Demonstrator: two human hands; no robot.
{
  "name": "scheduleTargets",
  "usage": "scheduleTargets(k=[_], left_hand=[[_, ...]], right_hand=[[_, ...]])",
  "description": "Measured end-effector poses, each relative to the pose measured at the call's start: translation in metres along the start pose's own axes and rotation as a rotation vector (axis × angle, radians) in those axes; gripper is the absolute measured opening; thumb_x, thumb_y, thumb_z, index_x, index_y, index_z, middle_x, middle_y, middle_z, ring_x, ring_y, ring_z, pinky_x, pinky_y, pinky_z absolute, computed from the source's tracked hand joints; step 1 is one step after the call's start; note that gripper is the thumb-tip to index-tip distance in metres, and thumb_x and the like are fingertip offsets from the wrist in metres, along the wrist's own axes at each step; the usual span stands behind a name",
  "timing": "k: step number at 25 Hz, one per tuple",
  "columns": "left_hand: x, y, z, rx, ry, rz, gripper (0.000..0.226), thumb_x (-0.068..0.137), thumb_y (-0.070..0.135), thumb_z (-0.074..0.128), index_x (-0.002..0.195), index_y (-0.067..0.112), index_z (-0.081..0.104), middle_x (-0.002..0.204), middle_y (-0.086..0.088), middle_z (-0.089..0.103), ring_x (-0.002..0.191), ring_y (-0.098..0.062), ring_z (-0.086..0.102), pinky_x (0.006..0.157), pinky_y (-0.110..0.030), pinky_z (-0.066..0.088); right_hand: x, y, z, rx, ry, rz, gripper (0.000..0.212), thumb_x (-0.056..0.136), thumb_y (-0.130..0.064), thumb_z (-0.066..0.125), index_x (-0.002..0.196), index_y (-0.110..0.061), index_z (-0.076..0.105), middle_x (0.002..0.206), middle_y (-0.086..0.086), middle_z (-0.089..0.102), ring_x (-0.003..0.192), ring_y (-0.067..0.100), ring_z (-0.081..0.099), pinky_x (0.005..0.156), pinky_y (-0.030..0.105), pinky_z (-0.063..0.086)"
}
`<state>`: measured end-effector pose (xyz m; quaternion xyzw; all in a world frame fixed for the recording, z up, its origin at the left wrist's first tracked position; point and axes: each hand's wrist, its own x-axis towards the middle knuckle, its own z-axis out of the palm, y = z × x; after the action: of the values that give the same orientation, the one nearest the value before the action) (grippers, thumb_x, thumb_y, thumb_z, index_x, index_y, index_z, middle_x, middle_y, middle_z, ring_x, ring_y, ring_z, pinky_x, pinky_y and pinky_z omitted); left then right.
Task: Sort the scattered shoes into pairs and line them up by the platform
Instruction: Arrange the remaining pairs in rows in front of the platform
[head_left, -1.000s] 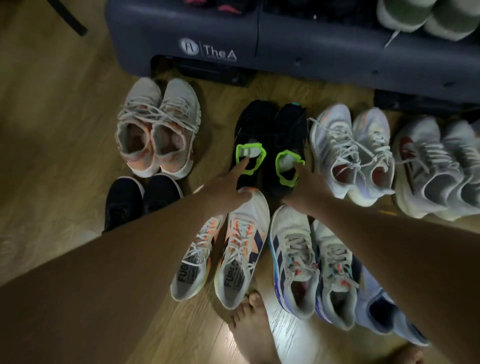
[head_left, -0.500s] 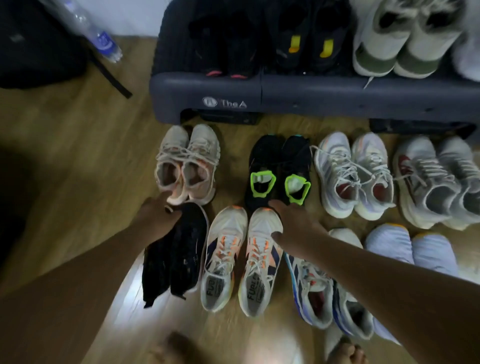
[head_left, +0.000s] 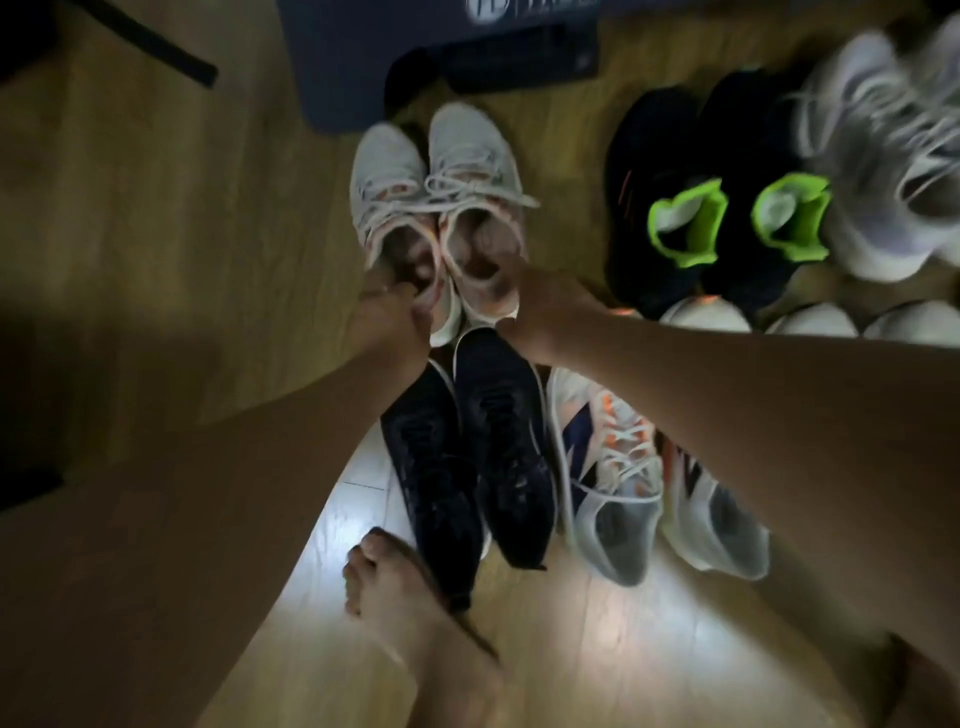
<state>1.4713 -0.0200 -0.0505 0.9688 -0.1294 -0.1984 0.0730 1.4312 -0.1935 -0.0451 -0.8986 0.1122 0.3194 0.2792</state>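
Both hands now sit at the heels of the grey-peach pair, which stands toes toward the platform, just in front of its corner. 0.5 s ago the L hand was on the toes of the dark navy pair and the R hand was over by the black pair w/ green collars; each has since shifted to the grey-peach shoes. L grip: fingers curled round the heel rim of the left-side shoe. R grip: fingers hooked into the opening of the right-side shoe, thumb under the heel, so pinching it. Motion blur hides finer finger detail. The navy pair lies right behind the hands, toes up against the grey-peach heels, approx where it was. The white-orange pair is beside it, partly under the R forearm. The black/green pair stays in the row by the platform, w/ a blurred white pair next to it. The view has swung left & down vs before: the platform top is out of frame, and a bare foot shows on the wood floor against the navy heels.
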Motion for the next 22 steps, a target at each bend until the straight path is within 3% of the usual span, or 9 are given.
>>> scheduleTargets(k=[2,4,8,12,15,17,19,20,22], left_hand=[[0.002,-0.007,0.004,-0.07,-0.002,0.138,0.021,0.092,0.009,0.05,0.104,0.003,0.066,0.134,-0.012,0.053,0.116,-0.029,0.054,0.087,-0.024,0.038],[0.004,-0.009,0.006,-0.136,-0.027,0.228,0.023,0.089,0.004,0.052,0.107,0.001,0.067,0.144,-0.01,0.045,0.125,-0.027,0.05,0.097,-0.024,0.04],[0.009,0.013,0.01,-0.181,-0.031,0.362,0.019,0.088,0.0,0.054,0.101,-0.004,0.067,0.114,-0.019,0.058,0.097,-0.037,0.059,0.083,-0.038,0.048],[0.016,0.031,0.011,-0.208,-0.035,0.35,0.026,0.089,0.002,0.055,0.111,-0.001,0.067,0.113,-0.017,0.058,0.096,-0.036,0.059,0.083,-0.039,0.048],[0.018,0.038,0.013,-0.236,-0.041,0.337,0.032,0.087,0.0,0.056,0.119,0.002,0.064,0.128,-0.017,0.052,0.108,-0.036,0.057,0.089,-0.033,0.046],[0.007,0.035,0.017,-0.248,-0.049,0.335,0.049,0.086,-0.002,0.058,0.133,0.009,0.055,0.152,-0.014,0.03,0.127,-0.031,0.048,0.098,-0.031,0.044],[-0.018,0.026,0.024,-0.283,-0.035,0.246,0.07,0.087,0.006,0.06,0.148,0.027,0.033,0.161,-0.005,0.008,0.136,-0.027,0.04,0.1,-0.032,0.044],[-0.034,0.018,0.029,-0.287,-0.013,0.115,0.073,0.088,0.016,0.06,0.149,0.035,0.024,0.16,0.0,0.007,0.134,-0.028,0.042,0.1,-0.038,0.046],[-0.071,-0.003,0.042,-0.316,-0.008,-0.224,0.075,0.085,0.036,0.058,0.148,0.035,0.017,0.156,0.0,0.018,0.131,-0.034,0.042,0.102,-0.049,0.044]], right_hand=[[0.019,-0.005,0.008,-0.032,0.008,0.008,0.068,0.092,-0.023,0.057,0.151,-0.026,0.022,0.135,0.012,0.053,0.119,0.033,0.054,0.091,0.038,0.051],[0.028,0.0,0.008,-0.082,0.056,0.019,0.053,0.092,-0.02,0.058,0.141,-0.023,0.038,0.127,0.011,0.057,0.114,0.031,0.056,0.089,0.038,0.052],[0.012,0.035,0.0,-0.096,0.144,0.071,0.038,0.09,-0.017,0.058,0.125,-0.025,0.046,0.11,0.016,0.061,0.098,0.039,0.06,0.069,0.032,0.046],[0.007,0.048,-0.012,-0.106,0.188,0.074,0.03,0.091,-0.016,0.057,0.117,-0.025,0.047,0.106,0.017,0.059,0.096,0.041,0.059,0.067,0.033,0.04],[0.004,0.053,-0.017,-0.111,0.166,0.065,0.033,0.091,-0.022,0.057,0.121,-0.024,0.045,0.11,0.016,0.059,0.103,0.039,0.057,0.073,0.036,0.045],[-0.007,0.055,-0.017,-0.09,0.1,0.047,0.048,0.091,-0.032,0.06,0.132,-0.027,0.037,0.115,0.015,0.058,0.107,0.038,0.056,0.082,0.041,0.049],[-0.024,0.055,-0.015,-0.118,0.168,0.038,0.071,0.089,-0.035,0.061,0.146,-0.032,0.02,0.119,0.015,0.052,0.111,0.038,0.05,0.087,0.044,0.047],[-0.032,0.055,-0.012,-0.144,0.274,0.018,0.076,0.087,-0.034,0.061,0.148,-0.031,0.017,0.117,0.015,0.049,0.109,0.038,0.047,0.085,0.045,0.044],[-0.054,0.058,0.003,-0.205,0.396,-0.047,0.071,0.083,-0.036,0.062,0.145,-0.026,0.028,0.119,0.015,0.048,0.108,0.038,0.044,0.083,0.046,0.042]])
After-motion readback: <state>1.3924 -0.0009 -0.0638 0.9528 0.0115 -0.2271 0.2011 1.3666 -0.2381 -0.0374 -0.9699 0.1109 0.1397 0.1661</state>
